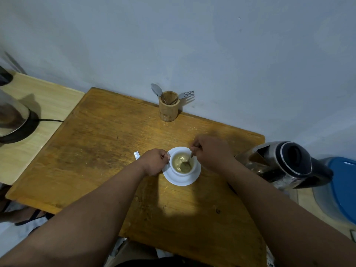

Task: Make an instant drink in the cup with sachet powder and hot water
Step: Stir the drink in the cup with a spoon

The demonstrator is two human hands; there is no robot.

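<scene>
A white cup (178,172) stands on a white saucer (179,181) in the middle of the wooden table (107,135). It holds a pale yellowish-brown liquid with lumps. My left hand (154,160) is closed on the cup's handle at its left side. My right hand (210,153) pinches the handle of a metal spoon (187,162), whose bowl sits in the liquid. A torn white sachet (136,155) lies on the table just left of my left hand, partly hidden behind it. A steel and black kettle (285,164) stands at the table's right edge.
A wooden holder (168,108) with a spoon and a fork stands at the back edge by the wall. A second kettle on a black base (13,120) with a cord sits on the pale side table at left. A blue-lidded container (342,187) is at far right.
</scene>
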